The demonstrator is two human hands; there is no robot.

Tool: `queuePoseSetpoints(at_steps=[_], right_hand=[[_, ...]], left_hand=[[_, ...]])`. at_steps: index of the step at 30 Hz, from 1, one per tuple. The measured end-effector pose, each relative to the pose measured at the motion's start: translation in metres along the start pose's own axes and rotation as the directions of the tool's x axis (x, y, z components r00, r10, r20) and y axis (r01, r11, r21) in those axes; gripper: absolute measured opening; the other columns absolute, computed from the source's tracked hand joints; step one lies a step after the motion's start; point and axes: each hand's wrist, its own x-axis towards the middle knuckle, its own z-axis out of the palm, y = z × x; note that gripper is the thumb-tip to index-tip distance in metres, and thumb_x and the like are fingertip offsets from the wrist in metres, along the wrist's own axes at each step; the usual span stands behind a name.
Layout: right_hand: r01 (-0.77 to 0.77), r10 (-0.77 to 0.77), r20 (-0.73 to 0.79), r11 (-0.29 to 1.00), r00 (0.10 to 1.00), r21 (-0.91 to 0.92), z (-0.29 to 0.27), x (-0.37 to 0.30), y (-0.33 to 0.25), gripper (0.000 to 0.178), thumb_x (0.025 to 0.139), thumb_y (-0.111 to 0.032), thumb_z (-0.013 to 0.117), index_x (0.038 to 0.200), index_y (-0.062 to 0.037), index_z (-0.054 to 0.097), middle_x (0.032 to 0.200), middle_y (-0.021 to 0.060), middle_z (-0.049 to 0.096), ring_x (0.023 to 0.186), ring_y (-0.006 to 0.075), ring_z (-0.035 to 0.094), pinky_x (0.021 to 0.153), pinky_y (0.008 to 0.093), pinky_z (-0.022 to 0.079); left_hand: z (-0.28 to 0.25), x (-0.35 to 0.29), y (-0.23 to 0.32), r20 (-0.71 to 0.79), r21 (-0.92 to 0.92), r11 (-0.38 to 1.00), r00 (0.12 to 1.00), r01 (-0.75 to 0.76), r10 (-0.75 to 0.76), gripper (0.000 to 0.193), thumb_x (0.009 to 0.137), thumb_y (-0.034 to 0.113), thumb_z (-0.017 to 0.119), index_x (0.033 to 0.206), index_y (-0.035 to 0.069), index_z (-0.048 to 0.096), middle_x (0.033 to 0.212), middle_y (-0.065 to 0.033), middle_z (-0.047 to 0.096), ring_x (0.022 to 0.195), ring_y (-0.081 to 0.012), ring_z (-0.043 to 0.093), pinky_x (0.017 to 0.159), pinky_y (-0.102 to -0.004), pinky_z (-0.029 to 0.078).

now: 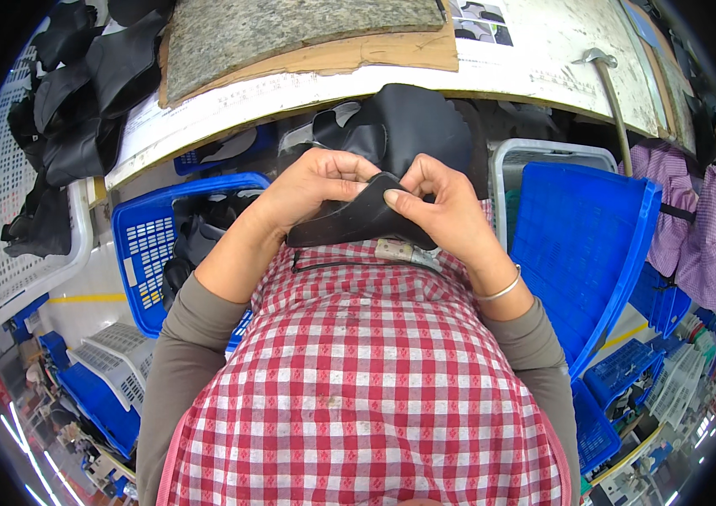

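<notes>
Between my two hands, above my lap, is a black leather piece (pixel 358 221) with a raised peak at its middle. My left hand (pixel 324 181) pinches it just left of the peak, thumb on the near face. On the other side of the peak, my right hand (pixel 438 202) grips the edge between thumb and bent fingers; its fingertips are partly hidden behind the leather. Right behind my hands lie more black leather pieces (pixel 421 126), which look like shoe uppers. The lower edge of the held piece rests close to my red checked apron (pixel 349 337).
Ahead is a white worktable (pixel 535 72) with a stone slab (pixel 290 38) on cardboard and a hammer (pixel 607 93) at its right. A blue basket (pixel 143 219) with black pieces stands left, a large blue crate (pixel 581 244) right. Black uppers (pixel 88 110) hang over a white basket (pixel 4 211).
</notes>
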Motion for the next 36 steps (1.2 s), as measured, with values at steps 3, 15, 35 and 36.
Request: queuePoseSetpoints(at_steps=[3, 15, 35, 36], right_hand=[[-0.011, 0.011, -0.007, 1.000, 1.000, 0.011, -0.002, -0.002, 0.002, 0.022, 0.087, -0.014, 0.081, 0.083, -0.0034, 0.062, 0.067, 0.0009, 0.063, 0.061, 0.0054, 0.053, 0.056, 0.0268, 0.044], [-0.183, 0.264, -0.221, 0.926, 0.939, 0.329, -0.040, -0.011, -0.019, 0.019, 0.095, -0.007, 0.074, 0.113, -0.0009, 0.072, 0.105, 0.0125, 0.078, 0.092, 0.0146, 0.073, 0.081, 0.0278, 0.058], [-0.051, 0.051, 0.017, 0.998, 0.999, 0.028, -0.012, -0.040, -0.033, 0.017, 0.082, -0.010, 0.088, 0.084, 0.0014, 0.075, 0.078, -0.0017, 0.065, 0.074, 0.0057, 0.058, 0.064, 0.0247, 0.047], [0.015, -0.015, 0.023, 1.000, 1.000, 0.019, -0.016, -0.041, -0.032, 0.016, 0.082, -0.010, 0.088, 0.086, 0.0006, 0.076, 0.078, -0.0010, 0.066, 0.074, 0.0062, 0.059, 0.064, 0.0250, 0.048]], left_hand=[[0.005, 0.002, 0.007, -0.053, -0.164, 0.985, 0.996, 0.058, -0.067, 0.024, 0.098, 0.008, 0.068, 0.117, -0.005, 0.073, 0.107, -0.0080, 0.075, 0.093, -0.0123, 0.070, 0.085, -0.0266, 0.056], [0.033, -0.003, 0.009, -0.376, 0.484, 0.869, 0.922, 0.107, 0.095, 0.007, 0.092, 0.002, 0.076, 0.096, -0.003, 0.072, 0.083, 0.0023, 0.068, 0.073, -0.0009, 0.057, 0.065, -0.0184, 0.047], [0.010, -0.035, 0.100, 0.082, 0.540, 0.837, 0.995, -0.094, 0.059, 0.036, 0.091, 0.024, 0.081, 0.114, -0.003, 0.073, 0.101, -0.0088, 0.075, 0.093, -0.0137, 0.070, 0.085, -0.0267, 0.056], [0.010, -0.028, 0.099, 0.128, 0.575, 0.809, 0.990, -0.123, 0.059, 0.038, 0.089, 0.024, 0.082, 0.114, -0.003, 0.073, 0.103, -0.0093, 0.075, 0.095, -0.0150, 0.070, 0.087, -0.0281, 0.056]])
